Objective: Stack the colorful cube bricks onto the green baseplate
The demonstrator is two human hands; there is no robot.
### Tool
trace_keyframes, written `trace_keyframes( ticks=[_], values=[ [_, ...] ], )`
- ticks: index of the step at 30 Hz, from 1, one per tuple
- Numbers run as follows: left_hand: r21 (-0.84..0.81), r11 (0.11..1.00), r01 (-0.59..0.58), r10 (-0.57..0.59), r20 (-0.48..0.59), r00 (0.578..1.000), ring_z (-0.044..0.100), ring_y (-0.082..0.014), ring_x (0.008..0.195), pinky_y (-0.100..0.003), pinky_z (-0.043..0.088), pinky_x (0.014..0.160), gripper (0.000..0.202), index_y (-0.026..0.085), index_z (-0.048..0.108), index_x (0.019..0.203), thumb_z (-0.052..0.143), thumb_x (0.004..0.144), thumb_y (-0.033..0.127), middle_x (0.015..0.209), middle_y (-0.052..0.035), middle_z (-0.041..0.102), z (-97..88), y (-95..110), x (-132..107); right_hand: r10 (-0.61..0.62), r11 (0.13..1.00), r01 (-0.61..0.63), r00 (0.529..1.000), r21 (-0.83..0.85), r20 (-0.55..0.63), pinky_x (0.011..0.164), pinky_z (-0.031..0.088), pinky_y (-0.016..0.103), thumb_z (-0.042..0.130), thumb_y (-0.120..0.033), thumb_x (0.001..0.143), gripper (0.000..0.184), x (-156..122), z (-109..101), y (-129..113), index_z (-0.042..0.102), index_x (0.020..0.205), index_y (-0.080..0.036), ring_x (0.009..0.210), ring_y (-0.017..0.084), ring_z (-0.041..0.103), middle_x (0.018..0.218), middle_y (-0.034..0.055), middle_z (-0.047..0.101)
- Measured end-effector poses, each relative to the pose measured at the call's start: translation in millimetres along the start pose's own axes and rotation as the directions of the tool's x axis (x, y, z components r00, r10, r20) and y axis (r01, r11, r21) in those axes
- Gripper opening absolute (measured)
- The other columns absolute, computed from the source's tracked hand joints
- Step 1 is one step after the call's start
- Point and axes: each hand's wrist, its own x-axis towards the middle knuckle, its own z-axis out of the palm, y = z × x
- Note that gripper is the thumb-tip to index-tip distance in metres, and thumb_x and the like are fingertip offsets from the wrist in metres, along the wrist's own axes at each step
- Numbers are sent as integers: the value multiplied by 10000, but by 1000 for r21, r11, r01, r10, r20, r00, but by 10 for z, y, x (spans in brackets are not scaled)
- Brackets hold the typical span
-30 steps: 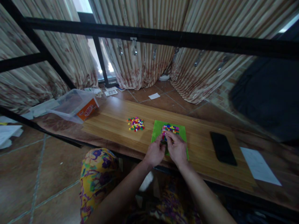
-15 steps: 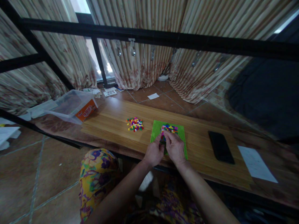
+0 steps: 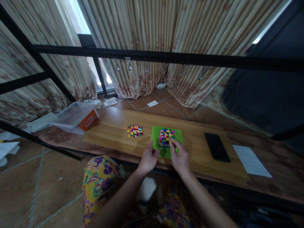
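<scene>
The person's left hand (image 3: 149,157) rests at the near left of a green board (image 3: 178,134), thumb and fingers parted and nothing visible between them. The right hand (image 3: 180,155) reaches in from the near right, its fingertips at the right side of a block (image 3: 167,135) of coloured bricks in the middle of the board; whether they pinch a brick cannot be told. The block looks light, stiff and smooth — probably best held by its sides, low down, since small bricks could come loose. The board seems thin and light, easy to steady by its rim. Left of it on the table (image 3: 114,144) lies a pile (image 3: 135,130) of loose bricks; right of it, a phone (image 3: 217,147) and then a paper (image 3: 251,160). A clear box (image 3: 68,118) sits at the far left, with curtains (image 3: 152,28) beyond.
</scene>
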Motion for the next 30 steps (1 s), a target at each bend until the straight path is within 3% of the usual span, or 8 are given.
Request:
trace_keyframes(
  ticks=[4, 8, 15, 25, 30],
  values=[
    [-312, 922, 229, -219, 67, 973, 573, -94, 540, -218, 484, 545, 579, 116, 473, 1303, 673, 771, 229, 665, 19, 615, -7, 43, -169, 62, 996, -70, 984, 46, 165, 885, 521, 344, 513, -318, 910, 235, -311, -73, -125, 689, 1042, -233, 989, 195, 654, 1055, 62, 704],
    [-463, 833, 301, -269, 135, 954, 640, -112, 632, -226, 528, 618, 572, 98, 512, 1234, 746, 730, 235, 737, -30, 669, 12, 184, -283, 54, 993, -79, 967, 91, 251, 866, 525, 323, 560, -275, 876, 213, -453, -96, -245, 682, 1048, -244, 980, 188, 645, 1036, 50, 693],
    [-479, 830, 286, -244, 150, 958, 683, -142, 762, -250, 547, 718, 455, 108, 560, 1199, 693, 771, 187, 854, -86, 714, 39, 397, -350, 20, 995, -43, 969, 88, 245, 882, 511, 353, 589, -259, 861, 199, -321, -219, -369, 675, 1040, -254, 994, 198, 628, 1049, 54, 673],
    [-474, 841, 259, -221, 136, 966, 633, -91, 695, -198, 501, 664, 446, 127, 597, 1164, 695, 732, 167, 820, -41, 691, 78, 360, -346, -62, 996, 73, 976, -49, 207, 886, 502, 355, 575, -264, 886, 145, -363, -188, -321, 694, 970, -253, 1004, 203, 618, 1071, 54, 666],
    [-474, 837, 271, -230, 144, 962, 642, -105, 729, -225, 516, 711, 432, 126, 610, 1149, 706, 733, 186, 854, -57, 693, 94, 360, -344, -87, 991, 105, 973, -78, 213, 900, 501, 372, 536, -276, 911, 172, -350, -182, -301, 695, 972, -256, 1001, 211, 620, 1073, 59, 672]
  ],
)
